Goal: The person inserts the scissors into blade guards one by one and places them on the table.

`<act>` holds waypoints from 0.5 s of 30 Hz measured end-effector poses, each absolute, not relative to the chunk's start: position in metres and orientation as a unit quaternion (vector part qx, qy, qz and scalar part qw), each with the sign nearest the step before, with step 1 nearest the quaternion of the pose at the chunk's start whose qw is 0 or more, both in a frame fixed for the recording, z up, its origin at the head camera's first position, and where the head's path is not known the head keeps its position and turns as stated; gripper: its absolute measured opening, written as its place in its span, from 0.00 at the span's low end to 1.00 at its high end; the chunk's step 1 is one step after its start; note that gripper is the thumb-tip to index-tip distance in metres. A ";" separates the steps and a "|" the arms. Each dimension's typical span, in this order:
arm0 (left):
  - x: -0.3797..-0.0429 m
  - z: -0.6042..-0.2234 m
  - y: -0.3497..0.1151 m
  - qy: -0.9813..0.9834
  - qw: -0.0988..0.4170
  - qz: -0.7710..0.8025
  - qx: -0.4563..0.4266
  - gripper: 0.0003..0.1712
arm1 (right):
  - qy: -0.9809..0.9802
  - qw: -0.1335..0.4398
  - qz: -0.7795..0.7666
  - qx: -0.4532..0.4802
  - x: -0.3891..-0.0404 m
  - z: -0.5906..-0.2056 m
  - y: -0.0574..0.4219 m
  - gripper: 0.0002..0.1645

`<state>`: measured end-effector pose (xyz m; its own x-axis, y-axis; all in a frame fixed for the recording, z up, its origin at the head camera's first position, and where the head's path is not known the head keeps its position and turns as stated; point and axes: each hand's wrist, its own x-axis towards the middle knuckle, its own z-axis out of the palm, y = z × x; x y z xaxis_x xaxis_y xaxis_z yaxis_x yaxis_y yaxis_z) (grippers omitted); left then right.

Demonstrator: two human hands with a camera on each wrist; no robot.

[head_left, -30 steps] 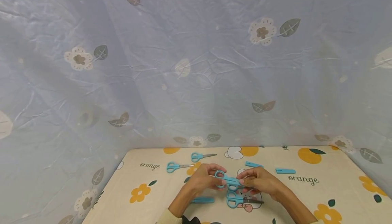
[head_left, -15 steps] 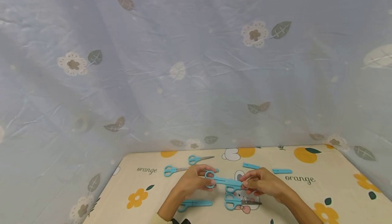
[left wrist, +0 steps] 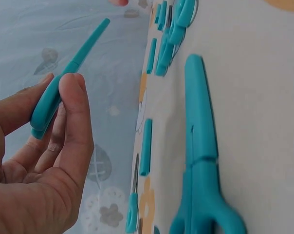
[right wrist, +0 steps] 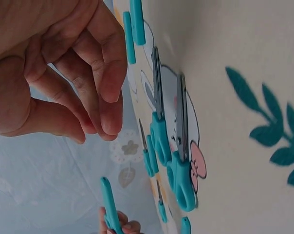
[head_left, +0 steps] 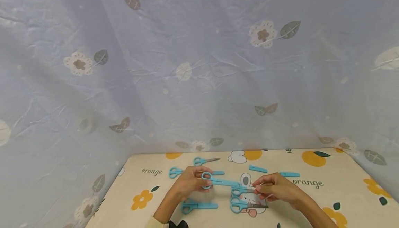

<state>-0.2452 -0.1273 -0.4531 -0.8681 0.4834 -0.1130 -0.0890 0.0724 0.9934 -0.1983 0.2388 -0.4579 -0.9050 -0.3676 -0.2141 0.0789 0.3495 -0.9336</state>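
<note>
My left hand [head_left: 192,182] pinches the handle loops of a pair of light-blue scissors [head_left: 222,182], raised above the table. A blue sheath covers their blades and points right. My right hand [head_left: 276,189] is off to the right, its fingers loosely bent; the right wrist view shows nothing between them. Beneath and beside it, two bare-bladed scissors lie on the cloth: the farther scissors [head_left: 238,190], overlapped by the right fingertips in the head view, and the nearer scissors [head_left: 238,205]. Below my left hand lie sheathed scissors [left wrist: 201,161].
More bare scissors lie at the back [head_left: 199,161] and at the left [head_left: 174,172], the latter partly behind my left hand. Loose blue sheaths lie behind the hands: one sheath [head_left: 218,173] mid-table, another sheath [head_left: 258,169] and a third sheath [head_left: 290,174] to the right. A patterned curtain [head_left: 199,82] hangs behind.
The right hand has let go of the sheath end of the held scissors and moved right. My left hand has carried the sheathed scissors left, uncovering more of the scissors below.
</note>
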 end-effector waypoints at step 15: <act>-0.243 -0.468 -0.162 0.714 0.213 0.656 0.122 0.30 | 0.801 0.204 -0.557 -0.080 -0.194 -0.469 0.263 0.25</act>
<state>-0.2435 -0.1617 -0.4676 -0.8792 0.4542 -0.1441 -0.1049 0.1105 0.9883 -0.1939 0.2628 -0.4689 -0.9042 -0.3554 -0.2368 0.0981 0.3669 -0.9251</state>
